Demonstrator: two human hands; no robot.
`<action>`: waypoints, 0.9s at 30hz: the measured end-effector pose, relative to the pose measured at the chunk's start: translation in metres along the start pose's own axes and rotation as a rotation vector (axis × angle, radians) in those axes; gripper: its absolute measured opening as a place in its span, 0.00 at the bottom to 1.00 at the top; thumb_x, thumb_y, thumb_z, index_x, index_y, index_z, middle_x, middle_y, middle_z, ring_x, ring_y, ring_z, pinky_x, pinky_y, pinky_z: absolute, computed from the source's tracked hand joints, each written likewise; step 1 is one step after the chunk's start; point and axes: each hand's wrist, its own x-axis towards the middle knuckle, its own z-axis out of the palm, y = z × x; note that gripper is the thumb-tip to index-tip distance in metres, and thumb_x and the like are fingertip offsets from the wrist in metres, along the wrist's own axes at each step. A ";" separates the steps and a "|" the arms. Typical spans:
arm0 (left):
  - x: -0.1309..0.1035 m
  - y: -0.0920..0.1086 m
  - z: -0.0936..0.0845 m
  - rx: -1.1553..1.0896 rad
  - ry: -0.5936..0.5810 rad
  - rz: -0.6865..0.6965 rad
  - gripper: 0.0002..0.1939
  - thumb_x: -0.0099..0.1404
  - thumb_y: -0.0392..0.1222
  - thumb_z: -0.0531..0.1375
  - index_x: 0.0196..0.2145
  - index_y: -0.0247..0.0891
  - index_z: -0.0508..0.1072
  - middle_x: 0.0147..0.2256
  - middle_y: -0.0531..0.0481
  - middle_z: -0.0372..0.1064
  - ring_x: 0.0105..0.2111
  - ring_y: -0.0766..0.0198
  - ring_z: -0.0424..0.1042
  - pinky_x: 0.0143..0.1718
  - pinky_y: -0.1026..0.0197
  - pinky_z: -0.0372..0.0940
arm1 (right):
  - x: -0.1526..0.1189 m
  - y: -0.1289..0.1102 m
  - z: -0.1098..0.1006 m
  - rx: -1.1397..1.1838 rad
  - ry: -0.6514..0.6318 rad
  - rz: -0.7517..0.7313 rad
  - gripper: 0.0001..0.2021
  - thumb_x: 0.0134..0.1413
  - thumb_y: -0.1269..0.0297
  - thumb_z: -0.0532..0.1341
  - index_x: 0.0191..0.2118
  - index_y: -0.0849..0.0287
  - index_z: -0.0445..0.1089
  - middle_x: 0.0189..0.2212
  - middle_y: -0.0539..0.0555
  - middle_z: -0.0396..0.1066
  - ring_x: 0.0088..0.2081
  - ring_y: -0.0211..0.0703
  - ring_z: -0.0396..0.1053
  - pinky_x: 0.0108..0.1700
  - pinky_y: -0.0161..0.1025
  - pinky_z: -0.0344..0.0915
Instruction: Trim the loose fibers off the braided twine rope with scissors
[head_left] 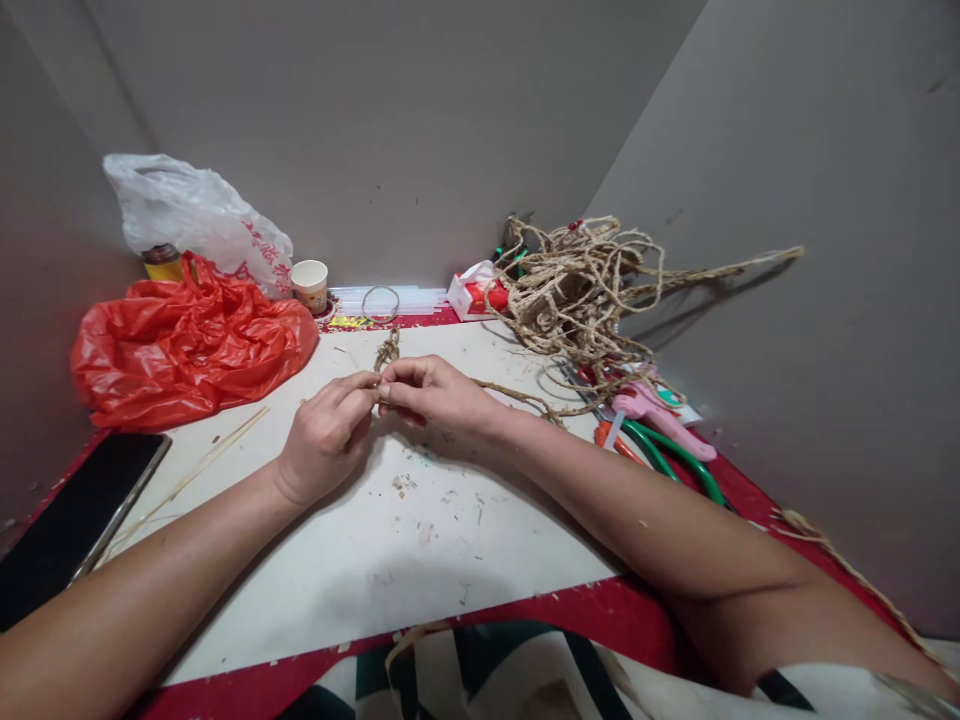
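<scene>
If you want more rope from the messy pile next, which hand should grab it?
The right hand, I'd say. It's nearer the rope pile, which lies to the right; the left hand is farther away. Both pinch at the knotted rope, so the left could probably hold that alone.

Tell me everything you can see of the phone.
The phone lies flat, screen up, at the left of the table, partly over the white sheet. Its screen is dark and glossy, its corners rounded, its rim pale and metallic-looking. The picture's left edge cuts it off. Its near end reaches the left forearm; whether they touch is unclear.
</scene>
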 end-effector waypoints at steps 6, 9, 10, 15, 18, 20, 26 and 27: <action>0.006 0.005 -0.002 -0.046 0.020 -0.080 0.14 0.60 0.24 0.54 0.41 0.36 0.69 0.41 0.42 0.73 0.43 0.61 0.72 0.45 0.59 0.67 | -0.005 -0.002 0.001 -0.379 0.068 -0.266 0.08 0.59 0.66 0.53 0.29 0.60 0.62 0.21 0.46 0.61 0.23 0.32 0.56 0.29 0.32 0.55; 0.008 0.009 -0.003 -0.010 0.052 -0.110 0.12 0.61 0.25 0.54 0.40 0.35 0.70 0.35 0.46 0.74 0.37 0.64 0.73 0.41 0.62 0.67 | -0.006 -0.002 0.003 -0.500 0.092 -0.355 0.08 0.60 0.67 0.51 0.30 0.60 0.62 0.23 0.47 0.61 0.25 0.33 0.57 0.31 0.33 0.56; 0.009 0.010 -0.003 0.004 0.065 -0.123 0.11 0.62 0.26 0.54 0.40 0.36 0.70 0.34 0.47 0.74 0.35 0.65 0.73 0.40 0.63 0.67 | -0.006 -0.002 0.004 -0.526 0.098 -0.370 0.08 0.60 0.68 0.51 0.31 0.60 0.62 0.23 0.47 0.61 0.25 0.34 0.57 0.31 0.33 0.55; 0.010 0.014 -0.003 -0.053 0.093 -0.299 0.07 0.63 0.30 0.56 0.38 0.36 0.72 0.34 0.48 0.75 0.33 0.66 0.73 0.39 0.64 0.67 | -0.006 0.004 0.007 -0.603 0.162 -0.366 0.04 0.56 0.68 0.55 0.30 0.60 0.61 0.22 0.46 0.59 0.24 0.33 0.55 0.29 0.33 0.53; 0.011 0.017 -0.002 -0.213 0.066 -0.510 0.05 0.63 0.33 0.58 0.36 0.35 0.73 0.33 0.50 0.75 0.31 0.66 0.73 0.38 0.63 0.67 | -0.006 0.008 0.007 -0.648 0.186 -0.382 0.03 0.54 0.69 0.55 0.30 0.60 0.62 0.22 0.47 0.60 0.24 0.33 0.55 0.29 0.33 0.52; 0.014 0.019 -0.002 -0.343 0.047 -0.656 0.04 0.62 0.36 0.58 0.34 0.36 0.73 0.32 0.50 0.74 0.31 0.66 0.72 0.38 0.63 0.67 | -0.005 0.010 0.007 -0.688 0.190 -0.401 0.03 0.54 0.70 0.55 0.30 0.60 0.63 0.23 0.48 0.62 0.24 0.34 0.56 0.29 0.33 0.53; 0.021 0.021 -0.004 -0.694 0.014 -0.971 0.04 0.58 0.38 0.61 0.28 0.35 0.71 0.28 0.53 0.70 0.29 0.67 0.70 0.35 0.64 0.65 | -0.005 0.015 0.006 -0.817 0.174 -0.468 0.04 0.56 0.70 0.54 0.33 0.60 0.65 0.27 0.52 0.68 0.27 0.36 0.61 0.31 0.34 0.54; 0.022 0.021 -0.005 -0.726 0.013 -1.011 0.04 0.57 0.38 0.62 0.28 0.35 0.70 0.27 0.53 0.70 0.29 0.67 0.69 0.34 0.64 0.65 | -0.005 0.016 0.005 -0.834 0.172 -0.476 0.04 0.56 0.70 0.54 0.33 0.60 0.65 0.27 0.52 0.68 0.28 0.37 0.61 0.31 0.34 0.55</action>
